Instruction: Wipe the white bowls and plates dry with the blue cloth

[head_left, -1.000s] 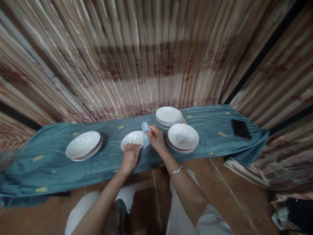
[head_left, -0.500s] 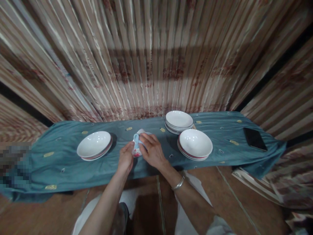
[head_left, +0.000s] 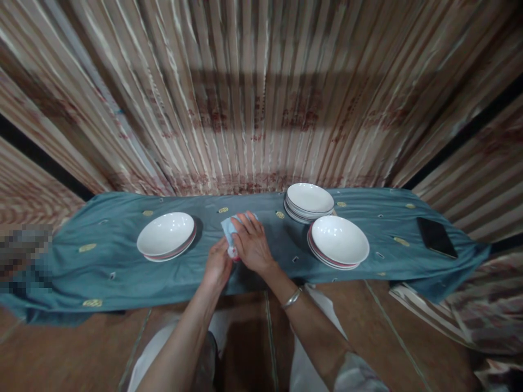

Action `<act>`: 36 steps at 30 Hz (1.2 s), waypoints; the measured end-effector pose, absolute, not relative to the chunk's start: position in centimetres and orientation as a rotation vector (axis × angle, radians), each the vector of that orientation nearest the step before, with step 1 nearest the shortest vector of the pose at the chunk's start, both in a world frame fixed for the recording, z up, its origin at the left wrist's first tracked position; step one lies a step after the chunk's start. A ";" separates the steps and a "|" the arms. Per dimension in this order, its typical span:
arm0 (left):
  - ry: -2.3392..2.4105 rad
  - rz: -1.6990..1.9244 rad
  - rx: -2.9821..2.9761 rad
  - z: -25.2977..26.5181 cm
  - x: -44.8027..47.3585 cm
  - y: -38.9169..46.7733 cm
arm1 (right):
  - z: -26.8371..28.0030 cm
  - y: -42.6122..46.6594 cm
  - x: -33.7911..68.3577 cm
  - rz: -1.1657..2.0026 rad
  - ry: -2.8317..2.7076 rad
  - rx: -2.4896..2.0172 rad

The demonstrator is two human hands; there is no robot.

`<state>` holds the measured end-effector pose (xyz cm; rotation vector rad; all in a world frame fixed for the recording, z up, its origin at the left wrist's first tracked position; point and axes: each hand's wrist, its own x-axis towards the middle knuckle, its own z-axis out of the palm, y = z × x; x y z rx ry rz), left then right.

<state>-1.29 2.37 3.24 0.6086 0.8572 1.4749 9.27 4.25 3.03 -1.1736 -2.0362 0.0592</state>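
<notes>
Over the middle of the table, my left hand [head_left: 219, 263] is closed on a small white dish with a red pattern [head_left: 232, 252]. Most of that dish is covered, so its exact kind cannot be made out. My right hand [head_left: 252, 243] lies over it from the right, fingers bent around a light blue cloth [head_left: 229, 226] pressed against the dish. A silver bangle circles the right wrist.
Left of my hands stand stacked white bowls [head_left: 166, 234]. To the right are another stack of white bowls [head_left: 340, 239] and, behind it, stacked white plates [head_left: 309, 198]. A dark tablet [head_left: 436, 237] lies on the teal tablecloth [head_left: 122, 256]. Patterned curtains [head_left: 261, 98] hang behind.
My right hand has shifted up and over the dish with the cloth, hiding more of the red pattern. The view has moved slightly, so the stacks appear further right.
</notes>
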 end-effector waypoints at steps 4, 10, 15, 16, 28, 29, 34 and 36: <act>0.843 1.439 0.571 3.2 -1.4 2.1 | 3.2 5.2 9.5 0.194 -1.916 -1.192; 0.858 1.426 0.575 2.9 -1.6 2.1 | 2.6 6.6 10.2 0.426 -1.759 -1.173; 0.863 1.474 0.534 2.4 -1.7 2.3 | 1.4 7.9 11.0 0.715 -1.550 -1.222; 0.863 1.487 0.511 2.4 -1.8 2.4 | 1.1 8.1 11.1 0.784 -1.501 -1.253; 0.878 1.479 0.278 0.7 -3.3 4.0 | -2.5 7.9 9.0 1.093 -1.106 -1.340; 0.869 1.468 0.250 0.7 -3.3 4.1 | -2.6 7.6 8.8 1.101 -1.091 -1.334; 0.755 1.409 0.119 1.2 -3.7 4.4 | -3.3 6.5 7.9 1.067 -1.047 -1.274; 0.748 1.404 0.056 1.7 -3.8 4.5 | -3.5 5.9 7.5 1.018 -1.086 -1.254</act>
